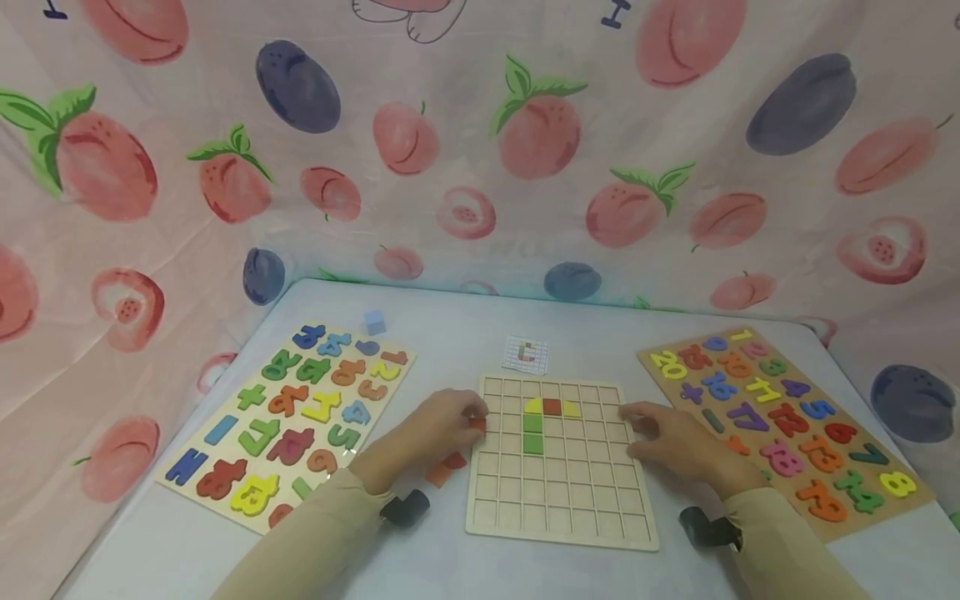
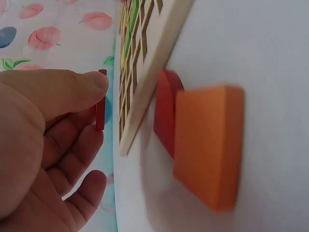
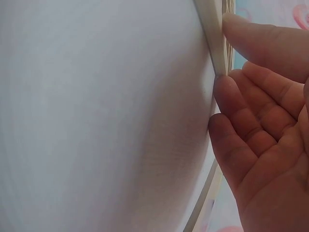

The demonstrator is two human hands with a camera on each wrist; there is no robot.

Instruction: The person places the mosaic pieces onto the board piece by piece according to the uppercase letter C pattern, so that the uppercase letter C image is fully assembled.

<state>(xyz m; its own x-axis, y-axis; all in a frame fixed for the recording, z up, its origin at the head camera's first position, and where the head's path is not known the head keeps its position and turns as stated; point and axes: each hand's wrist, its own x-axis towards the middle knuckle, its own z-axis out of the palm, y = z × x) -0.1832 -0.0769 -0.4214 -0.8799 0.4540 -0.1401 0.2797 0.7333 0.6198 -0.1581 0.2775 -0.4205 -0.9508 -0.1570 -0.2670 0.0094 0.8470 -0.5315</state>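
Note:
My left hand (image 1: 446,421) pinches a small red square tile (image 2: 101,113) between thumb and fingers, by the left edge of a wooden grid board (image 1: 585,492). On the board lie two yellow quarter-round tiles (image 1: 572,409) with a red square tile (image 1: 552,407) between them. Two green square tiles (image 1: 533,443) run down below the left yellow one. Beside the board, under my left hand, a loose red piece (image 2: 165,108) touches an orange tile (image 2: 203,145). My right hand (image 1: 675,437) holds the board's right edge, thumb on top and fingers against the side.
A small printed pattern card (image 1: 516,360) lies behind the board. Number puzzle boards flank it, one on the left (image 1: 255,515) and one on the right (image 1: 652,354). A light blue cube (image 1: 374,322) stands at the back left. Fruit-printed cloth (image 1: 465,258) hangs behind the white table.

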